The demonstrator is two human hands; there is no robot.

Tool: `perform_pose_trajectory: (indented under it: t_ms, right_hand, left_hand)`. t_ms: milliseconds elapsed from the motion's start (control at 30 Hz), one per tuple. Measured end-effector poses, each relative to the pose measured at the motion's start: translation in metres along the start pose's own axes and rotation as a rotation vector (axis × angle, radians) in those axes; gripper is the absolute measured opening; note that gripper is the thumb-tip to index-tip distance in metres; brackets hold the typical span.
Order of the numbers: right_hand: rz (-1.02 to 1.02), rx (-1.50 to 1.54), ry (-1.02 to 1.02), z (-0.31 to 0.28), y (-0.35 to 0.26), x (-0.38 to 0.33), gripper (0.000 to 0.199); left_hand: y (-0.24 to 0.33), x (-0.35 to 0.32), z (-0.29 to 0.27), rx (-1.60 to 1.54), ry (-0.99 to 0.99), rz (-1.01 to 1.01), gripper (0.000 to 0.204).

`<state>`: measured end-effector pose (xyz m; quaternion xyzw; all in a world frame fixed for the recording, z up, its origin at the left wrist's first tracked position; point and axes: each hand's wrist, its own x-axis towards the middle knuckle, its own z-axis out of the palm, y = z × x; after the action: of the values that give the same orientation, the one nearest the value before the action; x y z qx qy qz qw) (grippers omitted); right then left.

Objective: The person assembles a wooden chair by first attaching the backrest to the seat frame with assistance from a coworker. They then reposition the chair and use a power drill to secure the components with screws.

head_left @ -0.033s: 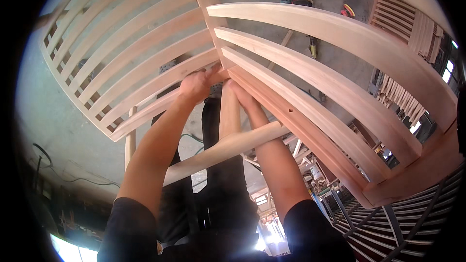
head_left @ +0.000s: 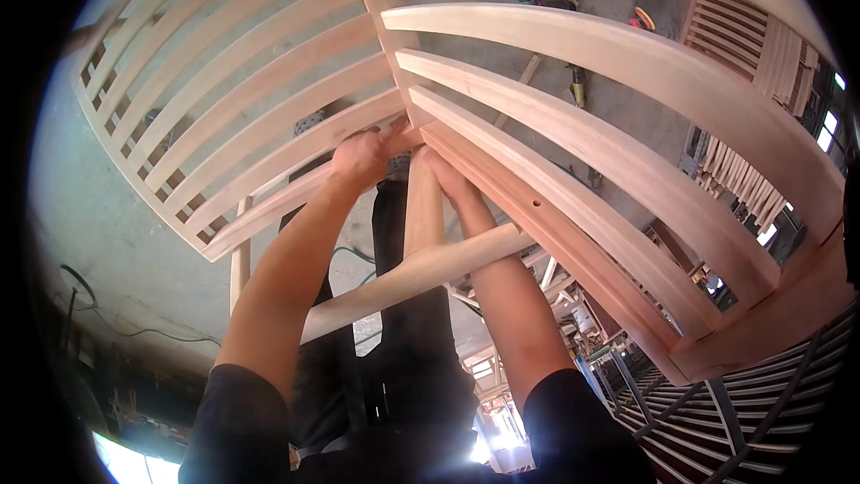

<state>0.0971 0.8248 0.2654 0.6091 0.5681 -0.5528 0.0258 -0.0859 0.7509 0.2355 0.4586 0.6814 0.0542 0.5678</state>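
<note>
a slatted wooden structure (head_left: 388, 45), pale with reddish parts, spans the upper left to lower right. its curved slats meet a rail slanting from top centre to the middle; its reddish edge points lower right. mid-frame, the left hand (head_left: 360, 161) touches the corner, one finger extended; the right hand (head_left: 445, 172) is partly hidden. neither's grip can be told.

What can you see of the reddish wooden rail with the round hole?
The rail is long, smooth-looking, reddish-brown wood with lengthwise lines and one small, dark round hole. It slants from mid-picture down to the right, beside pale curved slats. Its lower end meets a broad reddish end piece; the right hand is by its upper end, where contact is unclear.
</note>
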Motion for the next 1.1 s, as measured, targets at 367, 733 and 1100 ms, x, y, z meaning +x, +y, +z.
perform_pose_trajectory:
  t_ms: [367, 733, 1100]
  right_hand:
    - [0.063, 0.303, 0.058, 0.004, 0.023, -0.001, 0.052]
    - [0.044, 0.299, 0.002, -0.004, -0.005, -0.003, 0.054]
    - [0.035, 0.215, 0.005, -0.007, -0.028, -0.007, 0.048]
  left_hand:
    - [-0.001, 0.003, 0.003, 0.073, 0.003, 0.035, 0.073]
    - [-0.002, 0.004, 0.001, 0.031, -0.018, 0.023, 0.072]
    - [-0.007, 0.004, 0.007, 0.092, 0.035, 0.054, 0.070]
